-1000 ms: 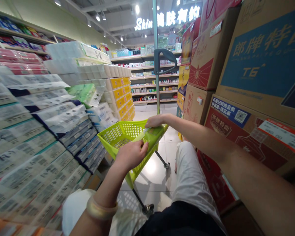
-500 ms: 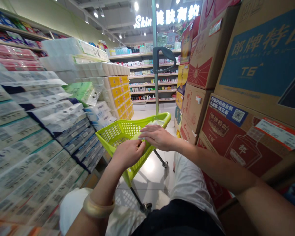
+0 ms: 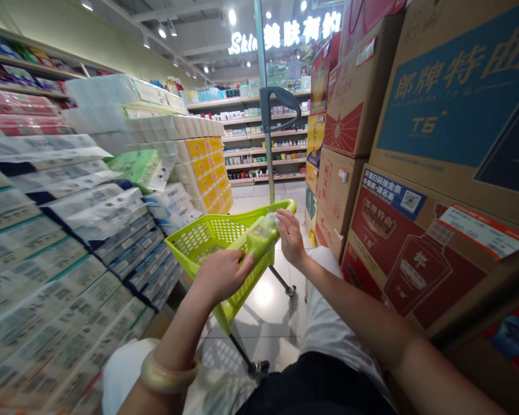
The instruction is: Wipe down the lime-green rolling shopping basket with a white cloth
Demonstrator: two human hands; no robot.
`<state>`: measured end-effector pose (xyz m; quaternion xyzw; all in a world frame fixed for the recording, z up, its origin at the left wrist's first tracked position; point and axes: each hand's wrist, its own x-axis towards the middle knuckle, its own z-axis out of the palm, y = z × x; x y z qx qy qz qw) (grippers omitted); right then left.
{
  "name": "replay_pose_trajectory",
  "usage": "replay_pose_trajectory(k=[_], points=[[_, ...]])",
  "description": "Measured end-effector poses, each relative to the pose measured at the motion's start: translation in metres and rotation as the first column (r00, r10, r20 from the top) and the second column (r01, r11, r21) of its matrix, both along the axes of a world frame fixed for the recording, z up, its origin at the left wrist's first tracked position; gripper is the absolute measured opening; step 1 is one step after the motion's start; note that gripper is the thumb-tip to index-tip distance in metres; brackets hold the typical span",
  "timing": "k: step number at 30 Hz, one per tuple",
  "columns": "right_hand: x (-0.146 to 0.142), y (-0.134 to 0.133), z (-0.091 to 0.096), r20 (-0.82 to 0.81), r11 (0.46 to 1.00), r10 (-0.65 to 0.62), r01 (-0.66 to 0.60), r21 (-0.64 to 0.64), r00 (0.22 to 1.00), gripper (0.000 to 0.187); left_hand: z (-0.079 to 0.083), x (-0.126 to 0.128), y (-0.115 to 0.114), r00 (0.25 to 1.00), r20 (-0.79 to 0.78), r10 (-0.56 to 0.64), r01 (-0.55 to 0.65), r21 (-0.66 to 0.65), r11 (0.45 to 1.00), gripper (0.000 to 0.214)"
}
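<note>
My left hand (image 3: pixel 222 274) grips the near end of a long green plastic-wrapped pack (image 3: pixel 256 233). The pack lies slanted over the right side of a lime-green wheeled shopping basket (image 3: pixel 185 242). My right hand (image 3: pixel 290 233) is pressed against the pack's far end, thumb on top, by the basket's far right corner. There is a gold bangle on my left wrist. I am crouched low, with my knees in white trousers just behind the basket.
Stacked packs of tissue and toilet paper (image 3: pixel 69 230) wall the left side. Tall piles of cardboard liquor cartons (image 3: pixel 415 173) wall the right. The basket's grey pull handle (image 3: pixel 277 106) stands upright. A tiled aisle runs ahead to far shelves (image 3: pixel 263 150).
My right hand has slid from the basket's far rim, over the top of the pack, to the pack's far end. The pack now lies lower over the basket. My view has shifted slightly right.
</note>
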<state>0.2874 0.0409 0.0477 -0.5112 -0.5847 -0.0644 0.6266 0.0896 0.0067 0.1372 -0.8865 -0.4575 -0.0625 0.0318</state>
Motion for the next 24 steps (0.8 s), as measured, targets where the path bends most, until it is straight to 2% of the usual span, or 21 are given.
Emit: replay_pose_trajectory(k=[4, 7, 10, 13, 18, 21, 24], points=[[-0.038, -0.035, -0.021, 0.089, 0.987, 0.114, -0.123, 0.105, 0.989, 0.036, 0.0, 0.0, 0.0, 0.999, -0.048, 0.001, 0.0, 0.023, 1.0, 0.053], [-0.035, -0.039, -0.025, 0.213, 0.975, 0.167, -0.192, 0.107, 0.963, 0.036, 0.001, -0.002, -0.001, 0.997, -0.081, -0.001, 0.004, 0.039, 0.999, 0.053], [-0.01, -0.02, -0.019, 0.238, 0.973, 0.157, -0.191, 0.128, 0.959, 0.034, 0.001, -0.003, -0.001, 0.995, -0.1, 0.006, -0.001, 0.05, 0.999, 0.053], [0.022, 0.012, -0.008, 0.122, 0.984, 0.122, -0.136, 0.114, 0.985, 0.034, 0.002, -0.003, -0.001, 0.994, -0.107, 0.006, -0.001, 0.051, 0.999, 0.054], [0.067, 0.061, 0.009, -0.145, 0.988, 0.01, -0.032, -0.149, 0.989, 0.042, 0.003, -0.001, -0.003, 0.994, -0.112, 0.012, -0.007, 0.052, 0.999, 0.054], [0.078, 0.075, 0.013, -0.197, 0.981, -0.023, -0.017, -0.195, 0.98, 0.045, 0.003, -0.001, -0.003, 0.995, -0.103, 0.009, -0.004, 0.051, 0.999, 0.052], [0.068, 0.071, 0.011, -0.203, 0.98, -0.022, -0.019, -0.199, 0.979, 0.043, 0.003, -0.002, -0.002, 0.995, -0.099, 0.004, 0.001, 0.053, 0.999, 0.052]])
